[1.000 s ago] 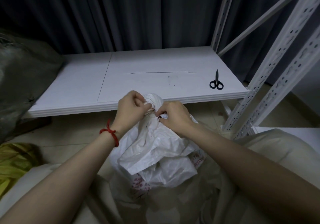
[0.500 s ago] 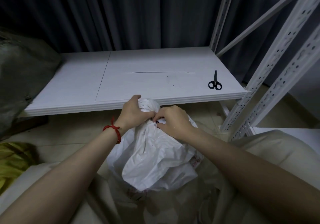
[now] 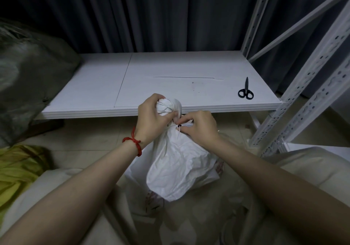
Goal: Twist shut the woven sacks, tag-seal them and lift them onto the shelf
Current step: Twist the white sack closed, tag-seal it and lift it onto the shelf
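Wrapped the left hand [image 3: 151, 117] round the bunched top of the white woven sack [image 3: 180, 167], with fingers curled tight on the knob of cloth just above centre frame. Pinched the tag seal [image 3: 186, 126] at the neck with the right hand [image 3: 199, 128], thumb and fingertips closed on it, close beside the left.

Against a second ago: hauled the top higher, drew the neck out longer and thinner, and shifted the hands from pressed together over the mouth to one above the neck and one on it. Read that as twist finished and sealing under way; could not tell whether the seal was yet pulled snug.

Kept the sack low at centre frame, in front of and below the front edge of the shelf [image 3: 189, 65], not yet lifted on. Left the black scissors [image 3: 245, 92] untouched on the shelf right of centre, well apart from both hands. Noted a grey-green sack [image 3: 28, 74] against the shelf's left end at upper left, and yellow cloth [image 3: 15, 167] at lower left.
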